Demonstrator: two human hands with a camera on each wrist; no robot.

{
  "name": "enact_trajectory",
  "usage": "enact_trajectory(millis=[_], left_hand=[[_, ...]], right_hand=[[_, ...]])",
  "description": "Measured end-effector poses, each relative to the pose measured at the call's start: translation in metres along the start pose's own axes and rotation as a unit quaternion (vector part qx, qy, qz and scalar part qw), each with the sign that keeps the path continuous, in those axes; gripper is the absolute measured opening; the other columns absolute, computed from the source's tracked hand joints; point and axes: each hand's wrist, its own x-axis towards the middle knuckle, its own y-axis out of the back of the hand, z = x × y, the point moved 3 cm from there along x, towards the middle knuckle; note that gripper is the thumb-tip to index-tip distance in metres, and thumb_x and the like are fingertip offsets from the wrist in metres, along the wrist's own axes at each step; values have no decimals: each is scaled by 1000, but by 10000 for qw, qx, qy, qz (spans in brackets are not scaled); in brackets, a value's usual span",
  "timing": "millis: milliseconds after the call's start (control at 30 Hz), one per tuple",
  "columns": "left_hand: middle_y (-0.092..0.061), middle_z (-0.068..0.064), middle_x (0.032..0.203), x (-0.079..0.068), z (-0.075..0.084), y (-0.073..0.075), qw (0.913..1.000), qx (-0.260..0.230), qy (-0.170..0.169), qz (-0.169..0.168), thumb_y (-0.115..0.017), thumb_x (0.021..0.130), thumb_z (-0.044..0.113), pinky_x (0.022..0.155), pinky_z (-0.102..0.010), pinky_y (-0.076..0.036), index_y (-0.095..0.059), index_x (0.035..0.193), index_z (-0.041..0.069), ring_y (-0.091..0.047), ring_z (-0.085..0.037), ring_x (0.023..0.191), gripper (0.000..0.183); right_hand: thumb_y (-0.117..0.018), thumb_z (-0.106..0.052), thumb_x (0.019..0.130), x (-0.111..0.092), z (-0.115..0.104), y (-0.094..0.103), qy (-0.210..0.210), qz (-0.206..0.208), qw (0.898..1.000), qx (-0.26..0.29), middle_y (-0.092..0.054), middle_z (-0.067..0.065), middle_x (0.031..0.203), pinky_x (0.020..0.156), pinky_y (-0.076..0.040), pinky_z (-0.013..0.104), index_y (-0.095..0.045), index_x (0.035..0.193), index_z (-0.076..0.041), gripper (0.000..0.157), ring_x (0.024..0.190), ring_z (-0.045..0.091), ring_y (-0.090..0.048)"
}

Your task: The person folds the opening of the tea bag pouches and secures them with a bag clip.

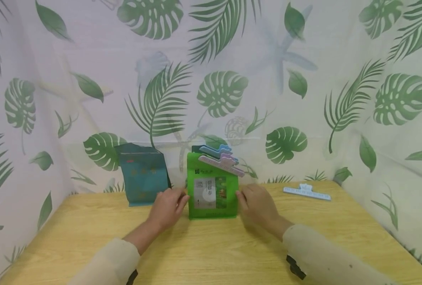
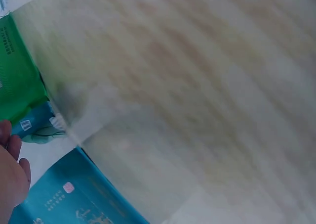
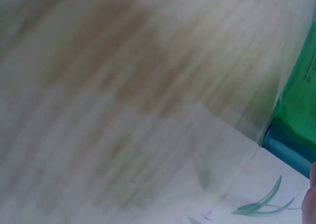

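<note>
A bright green tea bag (image 1: 209,192) with a printed label stands upright on the table. My left hand (image 1: 168,205) grips its left edge with thumb and fingers, and my right hand (image 1: 258,204) holds the right edge. Pink clip (image 1: 222,165) and blue clip (image 1: 213,151) overlap the top of the bag, slanting down to the right. Behind the green bag shows part of a teal bag (image 2: 32,122) with a barcode. A separate teal bag (image 1: 144,178) stands just left of and behind my left hand.
A light blue clip (image 1: 306,192) lies on the wooden table (image 1: 211,253), right of my right hand. A leaf-patterned cloth (image 1: 218,126) hangs behind the table and along both sides.
</note>
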Motion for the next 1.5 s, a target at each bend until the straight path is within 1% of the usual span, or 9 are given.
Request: enact_trajectory(millis=[200,367,567,667,800,967,1200,1333,1500], left_hand=[[-64,2,76,-10,-8,1,9998,167,55,87,-60,101,21,74,-40,-45,-65,85,12,-57,-19,73,18],[-64,1,75,-16,-11,2,9990,437,-9,-71,-60,101,21,73,-41,-45,-65,86,12,-59,-20,73,18],[-65,1,80,-23,-13,-7,9951,766,-314,-533,-60,101,25,75,-40,-48,-65,91,11,-59,-19,76,17],[-67,-1,86,-26,-13,-11,9921,932,-565,-621,-60,100,24,78,-39,-52,-66,95,10,-62,-20,82,16],[-69,-5,94,-28,-10,-13,9835,1377,-897,-754,-60,100,20,82,-41,-54,-67,105,7,-66,-23,92,15],[-70,-7,100,-29,-7,-15,9739,1747,-1021,-1025,-56,102,18,78,-39,-53,-67,110,5,-66,-23,94,18],[-69,-6,89,-29,-10,-12,9787,1598,-968,-847,-62,98,16,77,-40,-54,-66,99,6,-66,-24,85,12],[-67,-4,84,-34,-16,-13,9775,1640,-1047,-817,-64,96,16,76,-41,-53,-63,91,9,-66,-24,81,9],[-69,-5,87,-41,-25,-11,9768,1713,-1073,-713,-65,95,15,77,-41,-54,-63,90,8,-68,-25,85,9]], right_hand=[[-62,-16,96,-5,-8,-3,-205,35,9997,111,-40,-8,55,46,-33,22,-45,63,-18,38,49,6,-34],[-62,-16,95,-5,-19,-5,218,119,9997,-22,-38,-9,53,44,-29,20,-47,64,-17,35,47,5,-31],[-65,-19,93,-7,-24,-11,546,-65,9984,-132,-44,-9,58,47,-34,20,-54,71,-16,25,51,6,-38],[-66,-19,93,-8,-26,-12,673,-74,9976,-149,-46,-9,59,48,-37,21,-57,74,-15,21,52,6,-40],[-66,-18,92,-9,-27,-14,826,-208,9962,-191,-47,-8,60,48,-38,22,-57,75,-15,19,51,7,-40],[-66,-18,94,-12,-29,-17,781,-549,9954,-120,-48,-9,60,49,-38,19,-58,77,-16,19,52,3,-40],[-68,-17,92,-10,-30,-17,736,-499,9960,-99,-45,-9,59,48,-38,22,-57,78,-16,18,50,5,-39],[-67,-17,93,-10,-31,-18,697,-566,9959,-120,-43,-10,58,47,-36,21,-56,77,-16,19,50,4,-36],[-67,-17,93,-10,-32,-18,555,-560,9968,-124,-41,-10,57,46,-34,21,-55,74,-16,23,49,4,-35]])
